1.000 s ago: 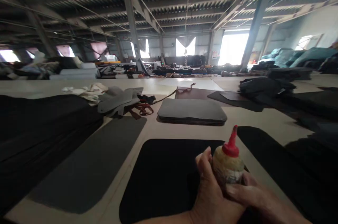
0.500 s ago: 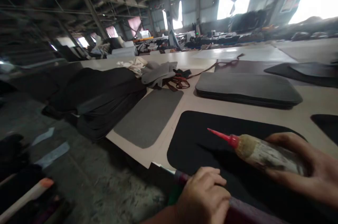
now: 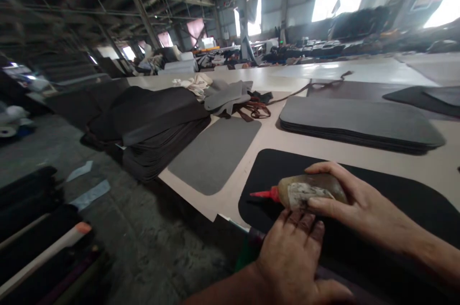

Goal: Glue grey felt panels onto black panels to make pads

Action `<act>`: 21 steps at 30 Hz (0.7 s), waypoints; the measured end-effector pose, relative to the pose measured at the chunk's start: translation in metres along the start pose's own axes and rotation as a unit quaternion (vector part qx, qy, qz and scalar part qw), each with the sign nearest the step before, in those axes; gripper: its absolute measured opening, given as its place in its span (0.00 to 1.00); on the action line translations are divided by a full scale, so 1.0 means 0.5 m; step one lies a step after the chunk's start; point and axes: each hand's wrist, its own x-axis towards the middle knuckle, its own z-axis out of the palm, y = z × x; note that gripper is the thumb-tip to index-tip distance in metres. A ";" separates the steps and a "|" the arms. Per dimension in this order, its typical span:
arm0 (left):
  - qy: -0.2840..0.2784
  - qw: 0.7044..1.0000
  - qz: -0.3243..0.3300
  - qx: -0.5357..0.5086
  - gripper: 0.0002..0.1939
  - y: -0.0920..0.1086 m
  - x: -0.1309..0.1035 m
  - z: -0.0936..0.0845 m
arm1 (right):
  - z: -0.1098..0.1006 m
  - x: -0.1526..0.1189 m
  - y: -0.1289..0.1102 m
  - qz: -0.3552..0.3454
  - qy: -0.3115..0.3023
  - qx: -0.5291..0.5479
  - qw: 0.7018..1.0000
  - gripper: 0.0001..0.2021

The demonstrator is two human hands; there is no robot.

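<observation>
Bottle, bulbous, probably plastic, grimy-labelled, over matte black round-cornered sheet

Bright windows pierce the far wall above dim grey floor.

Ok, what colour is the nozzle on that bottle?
The nozzle is red, shown best in the head view.

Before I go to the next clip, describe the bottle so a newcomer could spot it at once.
On the pale table, find the black sheet at the near edge. Over it, the right hand holds the bottle sideways. Its red nozzle sets it apart from the flat grey sheet and grey stack nearby.
</observation>
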 end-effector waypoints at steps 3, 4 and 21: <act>-0.033 0.999 -0.007 0.007 0.52 0.007 0.011 -0.013 | 0.009 0.009 0.005 -0.037 -0.021 -0.046 0.998 0.24; -0.041 0.999 -0.013 0.008 0.53 0.010 0.015 -0.018 | 0.011 0.012 0.006 -0.053 -0.028 -0.055 0.997 0.23; -0.041 0.998 -0.046 0.014 0.56 0.024 0.020 -0.026 | 0.035 0.044 0.004 -0.228 -0.105 -0.110 0.962 0.10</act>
